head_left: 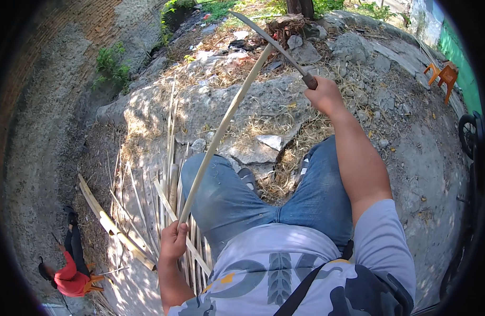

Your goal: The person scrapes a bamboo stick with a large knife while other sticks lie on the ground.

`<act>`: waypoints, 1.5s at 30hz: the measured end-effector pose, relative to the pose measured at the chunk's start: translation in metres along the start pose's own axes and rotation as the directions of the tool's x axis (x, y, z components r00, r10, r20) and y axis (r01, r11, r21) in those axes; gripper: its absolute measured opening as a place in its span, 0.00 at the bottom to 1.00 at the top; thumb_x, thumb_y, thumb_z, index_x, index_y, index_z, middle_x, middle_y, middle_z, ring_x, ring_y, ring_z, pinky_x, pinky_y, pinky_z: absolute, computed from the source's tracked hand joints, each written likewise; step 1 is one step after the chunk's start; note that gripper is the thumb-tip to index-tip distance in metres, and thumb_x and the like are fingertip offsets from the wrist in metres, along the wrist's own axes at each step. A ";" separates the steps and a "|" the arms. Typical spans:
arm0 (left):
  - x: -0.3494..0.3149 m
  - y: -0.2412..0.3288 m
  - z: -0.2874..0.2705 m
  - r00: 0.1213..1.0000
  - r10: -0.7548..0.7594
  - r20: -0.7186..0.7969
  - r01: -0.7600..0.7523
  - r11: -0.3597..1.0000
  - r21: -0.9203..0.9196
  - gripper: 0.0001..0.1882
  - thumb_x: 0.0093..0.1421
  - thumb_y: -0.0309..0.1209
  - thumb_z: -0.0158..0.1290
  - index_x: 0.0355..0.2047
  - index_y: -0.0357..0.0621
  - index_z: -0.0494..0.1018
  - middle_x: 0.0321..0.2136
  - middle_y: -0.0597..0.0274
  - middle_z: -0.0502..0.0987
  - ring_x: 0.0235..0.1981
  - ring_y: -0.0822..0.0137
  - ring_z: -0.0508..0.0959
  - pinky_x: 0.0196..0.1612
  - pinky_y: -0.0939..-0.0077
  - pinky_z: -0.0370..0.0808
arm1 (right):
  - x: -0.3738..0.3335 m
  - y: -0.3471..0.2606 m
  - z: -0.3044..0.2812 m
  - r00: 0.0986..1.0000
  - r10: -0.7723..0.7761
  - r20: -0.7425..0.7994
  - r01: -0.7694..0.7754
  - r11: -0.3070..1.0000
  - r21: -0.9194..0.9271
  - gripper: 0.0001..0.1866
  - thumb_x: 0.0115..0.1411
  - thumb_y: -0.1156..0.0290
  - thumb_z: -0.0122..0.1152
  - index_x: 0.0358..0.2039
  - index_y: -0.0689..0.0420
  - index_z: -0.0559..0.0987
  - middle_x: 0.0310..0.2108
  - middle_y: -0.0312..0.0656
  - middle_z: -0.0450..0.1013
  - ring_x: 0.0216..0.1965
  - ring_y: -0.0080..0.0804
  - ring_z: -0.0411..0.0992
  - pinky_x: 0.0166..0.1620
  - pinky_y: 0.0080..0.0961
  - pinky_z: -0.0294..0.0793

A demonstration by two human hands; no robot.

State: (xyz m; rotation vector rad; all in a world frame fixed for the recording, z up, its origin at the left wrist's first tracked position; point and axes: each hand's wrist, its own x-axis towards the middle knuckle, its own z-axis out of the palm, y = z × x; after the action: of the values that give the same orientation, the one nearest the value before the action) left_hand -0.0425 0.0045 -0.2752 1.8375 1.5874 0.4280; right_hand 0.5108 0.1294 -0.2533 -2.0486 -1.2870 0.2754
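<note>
Item 1: one long, narrow, pale bamboo strip (221, 128), gently bowed, slanting up and away over the left thigh. Lower end closed in the left hand (174, 240); far end unsupported by any hand. Likely hazards: flexing under pressure, since one grip alone holds it; splinters in the palm if it slides.

Item 2: one long, curved, grey metal knife (264, 35), brown-handled, lying across the strip's far end, seemingly touching it. Handle clenched in the right hand (325, 96), well apart from the left. Likely hazards: a skip off the strip, from a wrong edge angle or a knot; an overlong pull could bring the edge toward the leg or the left hand.

Item 3: faded blue denim jeans (221, 195), knees spread, the left leg under the strip. Thin protection, by judgement, against a slipping blade.

Item 4: loose heap of slender, pale bamboo lengths (166, 200), beside the left leg, partly crossed; could snag the held strip if lowered.

Item 5: curled, straw-coloured shavings (263, 126) on broken ground ahead; possible poor footing.

Item 6: seated person in a red top (71, 276), far left, well apart from the blade.
</note>
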 end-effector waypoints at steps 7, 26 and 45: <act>0.016 0.004 0.009 0.999 -0.004 0.052 0.010 0.992 -0.123 0.25 0.73 0.48 0.49 0.32 0.36 0.76 0.17 0.68 0.68 0.22 0.77 0.66 0.25 0.73 0.65 | -0.018 -0.011 0.009 0.924 -0.380 -0.044 0.378 0.925 -0.048 0.10 0.51 0.68 0.65 0.34 0.56 0.79 0.29 0.50 0.78 0.34 0.54 0.77 0.38 0.48 0.73; 0.028 0.049 0.037 0.980 0.176 -0.089 -0.164 0.978 0.127 0.15 0.71 0.37 0.50 0.35 0.36 0.74 0.23 0.43 0.75 0.25 0.42 0.76 0.30 0.56 0.71 | -0.021 -0.011 0.029 0.966 -0.249 0.070 0.247 0.968 0.038 0.10 0.50 0.66 0.65 0.31 0.55 0.78 0.28 0.52 0.77 0.35 0.57 0.77 0.38 0.51 0.74; 0.015 0.067 0.023 0.997 0.077 0.000 -0.077 0.995 0.064 0.17 0.61 0.40 0.63 0.36 0.36 0.76 0.16 0.63 0.68 0.18 0.70 0.67 0.23 0.71 0.65 | -0.010 -0.004 0.034 0.969 -0.233 0.087 0.235 0.972 -0.016 0.10 0.49 0.67 0.65 0.33 0.55 0.80 0.28 0.53 0.77 0.35 0.55 0.77 0.39 0.50 0.75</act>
State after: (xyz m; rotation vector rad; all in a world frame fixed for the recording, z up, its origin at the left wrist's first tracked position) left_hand 0.0258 0.0100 -0.2500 1.9525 1.5519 0.4190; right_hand 0.4859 0.1366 -0.2776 -1.9004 -1.5761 0.2397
